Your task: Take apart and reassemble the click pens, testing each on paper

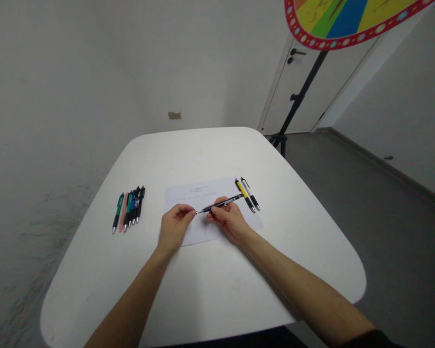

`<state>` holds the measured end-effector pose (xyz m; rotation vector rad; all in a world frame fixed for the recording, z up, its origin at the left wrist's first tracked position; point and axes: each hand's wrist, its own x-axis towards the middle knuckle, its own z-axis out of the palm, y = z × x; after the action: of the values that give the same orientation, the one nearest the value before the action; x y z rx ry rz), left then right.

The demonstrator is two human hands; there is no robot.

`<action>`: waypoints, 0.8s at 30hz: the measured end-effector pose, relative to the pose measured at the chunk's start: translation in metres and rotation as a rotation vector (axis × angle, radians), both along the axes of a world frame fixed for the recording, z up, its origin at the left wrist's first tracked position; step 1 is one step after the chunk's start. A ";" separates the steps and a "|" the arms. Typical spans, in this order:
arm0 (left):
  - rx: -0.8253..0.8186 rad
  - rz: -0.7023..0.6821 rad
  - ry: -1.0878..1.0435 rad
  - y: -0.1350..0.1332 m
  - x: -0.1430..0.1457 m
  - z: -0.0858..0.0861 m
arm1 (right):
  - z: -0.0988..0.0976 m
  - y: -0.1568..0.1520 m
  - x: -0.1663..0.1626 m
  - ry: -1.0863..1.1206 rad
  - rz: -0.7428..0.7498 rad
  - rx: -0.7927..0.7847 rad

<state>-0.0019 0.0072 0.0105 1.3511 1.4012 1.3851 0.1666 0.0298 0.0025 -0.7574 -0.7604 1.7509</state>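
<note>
While steadying the pen (221,203) above the paper (203,191), grips barrel with right hand (229,220), seemingly pinches tip with left hand (174,227); spare pens (129,210) at nine o'clock.

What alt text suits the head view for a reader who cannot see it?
The right hand grips a dark pen while the left hand pinches its tip, over a sheet of paper on a white table. Two pens lie at the paper's right edge; a row of pens lies farther left.
</note>
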 end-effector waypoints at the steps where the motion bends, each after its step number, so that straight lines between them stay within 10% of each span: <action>1: -0.005 0.000 -0.002 0.000 0.001 0.000 | 0.000 0.000 0.000 0.003 0.001 0.003; 24: -0.115 -0.034 -0.164 -0.003 0.011 -0.007 | -0.004 -0.001 -0.002 -0.050 -0.003 0.038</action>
<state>0.0089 0.0041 0.0035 1.1559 1.3221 1.3397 0.1643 0.0291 -0.0015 -0.7783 -0.8236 1.7155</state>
